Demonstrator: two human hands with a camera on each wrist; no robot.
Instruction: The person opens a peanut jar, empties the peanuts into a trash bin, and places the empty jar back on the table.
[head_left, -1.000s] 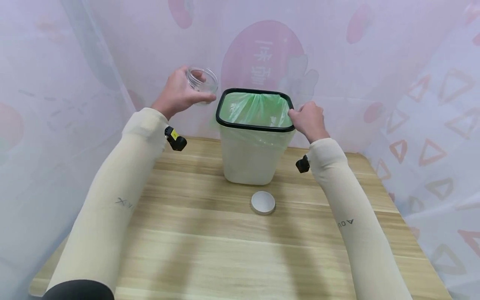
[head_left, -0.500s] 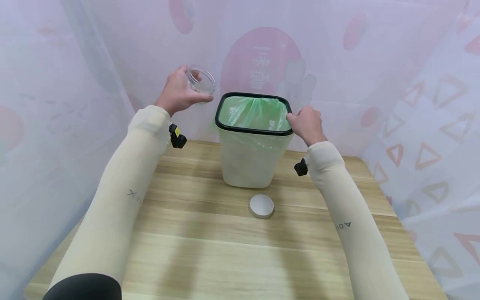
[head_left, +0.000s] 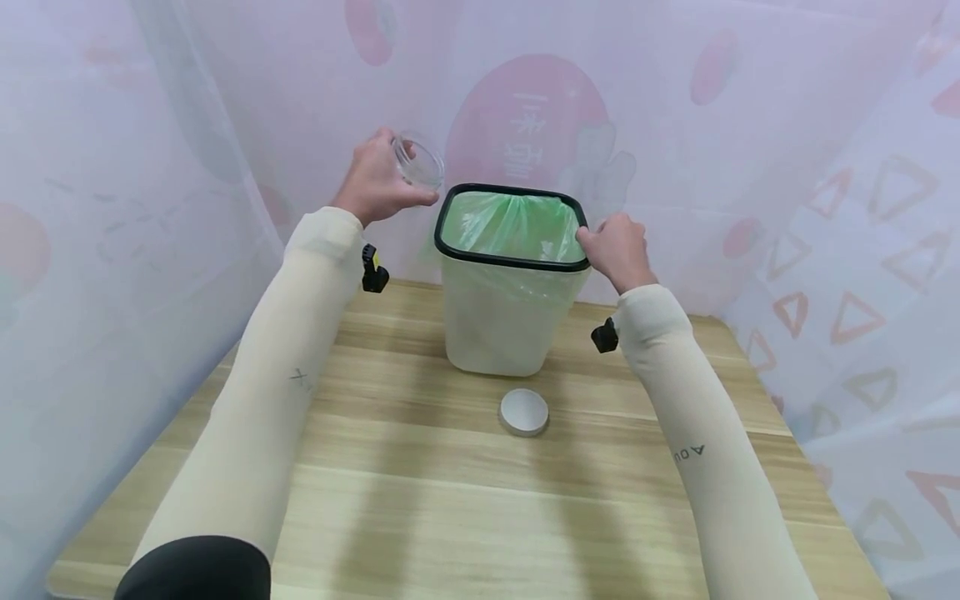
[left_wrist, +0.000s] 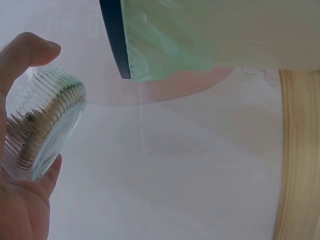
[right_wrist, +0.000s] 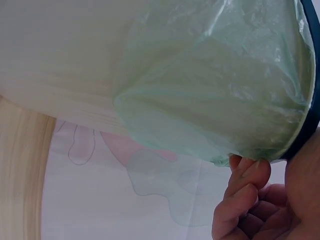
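Jar, place: the clear glass jar (head_left: 420, 164) is held in the air, tilted, just beside the upper left corner of the bin (head_left: 491, 329) and apart from it.
Jar, handling: likely stiff, fairly light and fragile; smooth glass may be slippery, though some bite is probably given by the ribs seen in the left wrist view.
Jar, hold: best taken round the ribbed wall, with pressure kept even. A brownish tone is seen through the glass; whether it is contents cannot be told.
Left hand: by the left hand (head_left: 375, 179) the jar is gripped, the fingers spread only as wide as the wall, the thumb on the near side.
Bin, handling: judged light and slightly flexible, best steadied by the black rim (head_left: 510, 260); the green liner (head_left: 517, 221) looks thin, soft and easily torn.
Right hand: the rim's right side is pinched by the right hand (head_left: 618, 250), thumb on top, fingers curled below against the overhanging liner.
Arms: both are stretched forward, the left sleeve (head_left: 273, 354) and right sleeve (head_left: 682, 400) angled inward; the left hand is raised higher.
Bench: the bin and, in front of it, the white lid (head_left: 523, 410) are carried by the bench (head_left: 480, 517).
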